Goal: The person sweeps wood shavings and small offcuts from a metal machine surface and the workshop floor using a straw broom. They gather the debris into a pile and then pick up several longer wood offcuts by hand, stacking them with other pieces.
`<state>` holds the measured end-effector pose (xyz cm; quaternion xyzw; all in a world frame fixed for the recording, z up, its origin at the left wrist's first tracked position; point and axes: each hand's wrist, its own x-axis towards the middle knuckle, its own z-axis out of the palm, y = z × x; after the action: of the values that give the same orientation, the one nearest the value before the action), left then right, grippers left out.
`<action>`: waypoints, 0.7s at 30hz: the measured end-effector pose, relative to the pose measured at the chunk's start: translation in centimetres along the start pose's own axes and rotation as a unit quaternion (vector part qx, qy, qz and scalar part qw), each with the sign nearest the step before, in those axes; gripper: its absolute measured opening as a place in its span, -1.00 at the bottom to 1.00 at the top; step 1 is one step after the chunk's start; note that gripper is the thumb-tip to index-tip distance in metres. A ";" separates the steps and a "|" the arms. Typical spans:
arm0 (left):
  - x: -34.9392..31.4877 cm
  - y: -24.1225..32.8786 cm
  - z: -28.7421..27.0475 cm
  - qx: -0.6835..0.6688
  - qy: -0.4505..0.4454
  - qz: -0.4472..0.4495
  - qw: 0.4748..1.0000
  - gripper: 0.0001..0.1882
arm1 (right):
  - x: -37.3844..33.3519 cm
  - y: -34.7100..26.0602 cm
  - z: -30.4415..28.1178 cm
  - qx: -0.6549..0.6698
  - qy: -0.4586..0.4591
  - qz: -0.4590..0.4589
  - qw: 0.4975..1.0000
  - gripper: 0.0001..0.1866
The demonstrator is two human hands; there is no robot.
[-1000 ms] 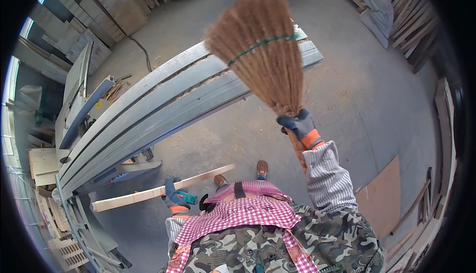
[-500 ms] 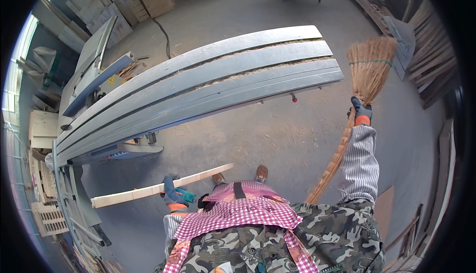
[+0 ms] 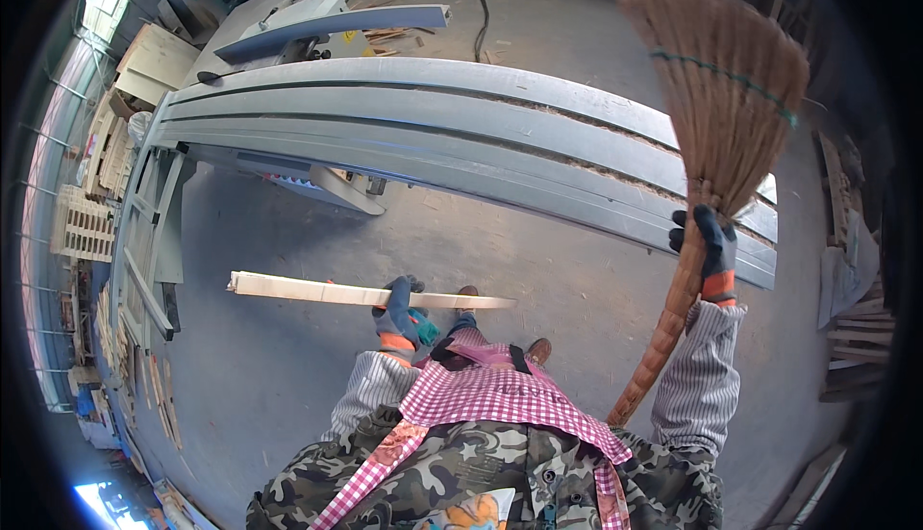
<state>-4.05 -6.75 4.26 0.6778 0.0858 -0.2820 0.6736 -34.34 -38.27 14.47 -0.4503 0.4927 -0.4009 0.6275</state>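
At the right end of the slatted grey metal surface: long tan straw broom, clamped in the right hand. Dark glove, orange cuff, fingers wrapped where handle meets bristles. Fan of bristles sits beyond the hand, handle slants back down-left toward the body.

On the near side of the surface, apart from it: long narrow pale wood strip, clamped in the left hand, same glove type. Grip is right of the strip's middle; strip runs roughly crosswise, right end over one brown shoe. Teal item at that hand, can't tell if it's part of the glove.

Broom: bristles flare wide, green binding across them, slightly blurred; handle ribbed, browner. Strip: flat-sided, light, squared left end.

Surface: long slats, dark slots between, wood debris packed in the slots toward the right. Broom and right hand block the view of part of that end; can't tell if bristles touch it. Beyond: blue-grey bar, dark cable on the floor. Pale slotted crate far left, stacked planks far right.
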 end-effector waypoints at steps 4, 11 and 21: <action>2.7 0.8 -1.7 -0.026 0.034 -0.008 0.999 -0.73 | 1.9 2.9 15.6 -0.004 -0.191 0.058 0.980 -0.51; 1.5 -0.6 0.4 0.039 0.089 0.003 0.995 -0.68 | 4.5 10.6 26.1 -0.120 -0.364 0.139 0.913 -0.43; 1.0 -1.5 4.7 0.013 -0.020 -0.064 0.998 -0.69 | 3.8 8.3 0.0 -0.034 -0.066 0.187 0.980 -0.48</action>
<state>-5.22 -11.43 2.75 0.6738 0.1118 -0.3391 0.6470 -33.06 -39.62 5.55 -0.3971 0.5388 -0.2287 0.7069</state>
